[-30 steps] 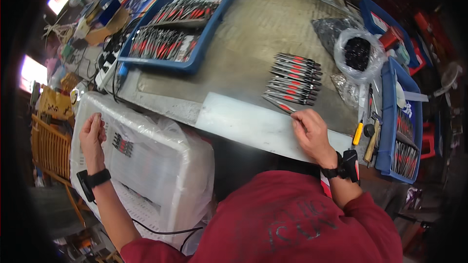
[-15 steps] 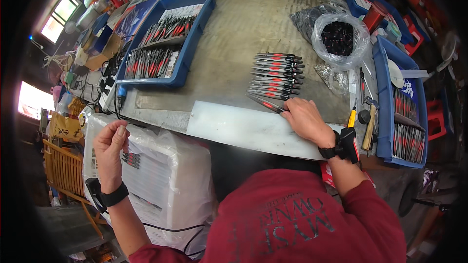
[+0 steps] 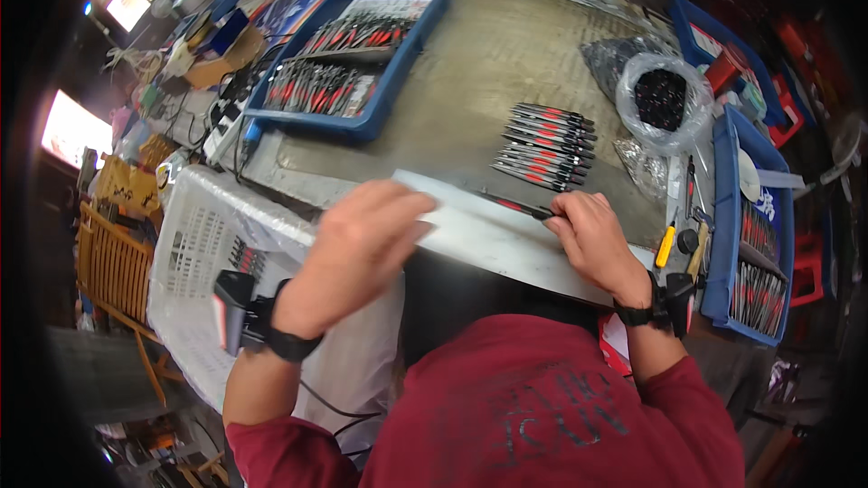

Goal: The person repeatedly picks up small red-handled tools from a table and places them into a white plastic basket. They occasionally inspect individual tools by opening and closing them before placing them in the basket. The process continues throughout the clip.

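Left hand [image 3: 357,248]: raised over the near table edge, fingers loosely together, palm down and holding nothing I can see. A second ago it lay low on the white plastic-wrapped basket [image 3: 203,244] to the near left; it has swung up and across toward the centre.
Right hand [image 3: 592,239]: resting on the pale metal strip [image 3: 479,230] along the near edge, fingers pinched on one red-and-black pen-like tool [image 3: 520,208]. It has hardly moved in that time.
Held tool: lies flat on the strip, tip pointing left, just near of the stack.
Stack: a neat row of the same red-and-black tools [image 3: 547,145] on the tabletop, just far of the right hand.
Meaning of the change: the left hand now closes on the right one, probably to work the single tool two-handed; the grip detail is too small to confirm.
Surroundings: a blue tray [image 3: 411,54] of more tools far left, a clear bag of dark small parts [image 3: 665,99] far right, another blue tray [image 3: 723,217] at the right edge.
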Demonstrator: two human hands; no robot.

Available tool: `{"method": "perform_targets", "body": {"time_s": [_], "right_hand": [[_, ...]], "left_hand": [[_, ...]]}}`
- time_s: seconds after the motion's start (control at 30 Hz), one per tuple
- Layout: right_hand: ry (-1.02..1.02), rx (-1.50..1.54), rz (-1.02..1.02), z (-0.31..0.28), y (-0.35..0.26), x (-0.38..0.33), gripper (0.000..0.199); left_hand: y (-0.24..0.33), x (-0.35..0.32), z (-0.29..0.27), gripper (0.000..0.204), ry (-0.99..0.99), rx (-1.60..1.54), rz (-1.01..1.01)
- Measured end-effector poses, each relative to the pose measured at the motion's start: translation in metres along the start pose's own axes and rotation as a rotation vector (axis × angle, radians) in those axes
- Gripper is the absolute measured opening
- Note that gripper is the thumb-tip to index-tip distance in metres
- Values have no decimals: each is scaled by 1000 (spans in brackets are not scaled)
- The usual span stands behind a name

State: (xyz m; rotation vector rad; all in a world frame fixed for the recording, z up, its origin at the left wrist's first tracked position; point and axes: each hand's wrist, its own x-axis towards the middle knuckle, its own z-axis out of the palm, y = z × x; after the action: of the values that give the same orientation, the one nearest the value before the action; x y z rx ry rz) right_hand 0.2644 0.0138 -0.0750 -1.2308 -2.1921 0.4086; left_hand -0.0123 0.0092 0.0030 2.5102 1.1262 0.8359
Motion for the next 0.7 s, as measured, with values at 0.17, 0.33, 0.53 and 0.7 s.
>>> {"method": "perform_targets", "body": {"time_s": [0.17,0.33,0.53,0.7], "right_hand": [[61,57,-306,-2,-37,4,17],[7,117,-315,2,-55,7,24],[80,211,2,23,-43,3,48],[-11,161,112,52,-19,-2,35]], "left_hand": [[21,5,20,30,-90,214,206],[20,-7,4,17,-84,310,197],[-58,-46,-71,14,461,466,-147],[-153,-133,-135,13,857,176,-740]]}}
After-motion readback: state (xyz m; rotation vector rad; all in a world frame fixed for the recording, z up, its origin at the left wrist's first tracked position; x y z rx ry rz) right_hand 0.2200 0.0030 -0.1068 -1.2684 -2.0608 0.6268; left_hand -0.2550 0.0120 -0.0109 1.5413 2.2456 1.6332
